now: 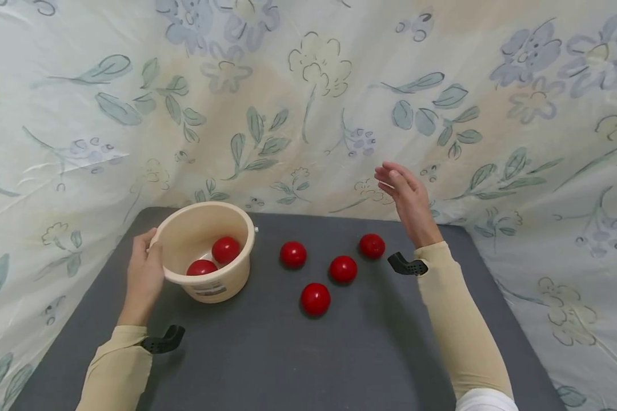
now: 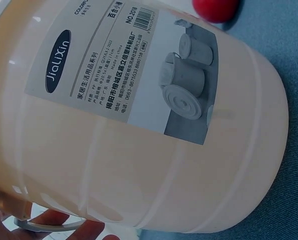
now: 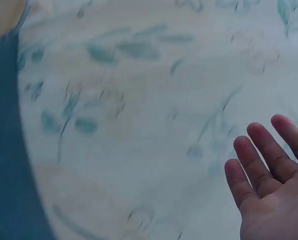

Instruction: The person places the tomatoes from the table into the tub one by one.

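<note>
My left hand point(image 1: 146, 271) grips the left rim of a cream plastic bucket point(image 1: 241, 274), thumb over the edge. The bucket leans a little toward me, and two shiny red balls lie inside, one red ball point(image 1: 226, 250) at the right and another red ball point(image 1: 201, 267) nearer. Its printed label point(image 2: 133, 65) fills much of the left wrist view, where fingers show beside the handle point(image 2: 48, 226). Raised above the table's back right, my right hand point(image 1: 408, 200) holds nothing, its fingers extended. The nearest ball to it is a red ball point(image 1: 372, 246) on the table.
Three more balls sit on the dark grey table point(image 1: 277, 359) right of the bucket: a red ball point(image 1: 293, 254), a red ball point(image 1: 343, 269) and a red ball point(image 1: 315, 299). A flowered curtain point(image 1: 319, 114) hangs behind the table and along both sides.
</note>
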Demonstrator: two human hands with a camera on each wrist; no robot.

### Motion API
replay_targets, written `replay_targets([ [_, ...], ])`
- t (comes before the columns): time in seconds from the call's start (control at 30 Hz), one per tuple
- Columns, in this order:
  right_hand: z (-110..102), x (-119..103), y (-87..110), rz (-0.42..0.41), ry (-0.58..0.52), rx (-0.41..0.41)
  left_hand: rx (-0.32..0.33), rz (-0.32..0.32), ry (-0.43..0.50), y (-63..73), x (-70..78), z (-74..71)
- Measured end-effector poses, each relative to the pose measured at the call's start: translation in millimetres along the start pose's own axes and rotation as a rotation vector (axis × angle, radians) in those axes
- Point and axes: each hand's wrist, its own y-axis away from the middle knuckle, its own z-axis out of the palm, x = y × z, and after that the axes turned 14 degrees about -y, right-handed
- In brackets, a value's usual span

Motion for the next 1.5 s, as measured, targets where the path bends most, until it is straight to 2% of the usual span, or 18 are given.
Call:
replay_targets([
  [0.1,-15,14,8.8,0.048,0.022,0.035,0.006,0.0,-0.002,0.1,0.5,0.1],
  [0.23,-25,37,23.7,0.122,0.03,0.034,0.012,-0.003,-0.004,-0.2,1.0,0.4],
  [0.6,-10,98,66.1,0.294,0.03,-0.007,0.011,-0.014,0.004,0.8,1.9,1.3],
  [0.87,-8,129,74.8,0.344,0.047,-0.022,0.006,-0.011,0.011,-0.2,0.3,1.6],
  [1.07,-12,144,80.7,0.412,0.134,-0.01,0.005,0.001,0.005,-0.5,-0.6,1.9],
  [1.5,-12,162,93.5,0.478,0.227,-0.077,0.018,-0.009,0.003,-0.2,2.0,0.8],
])
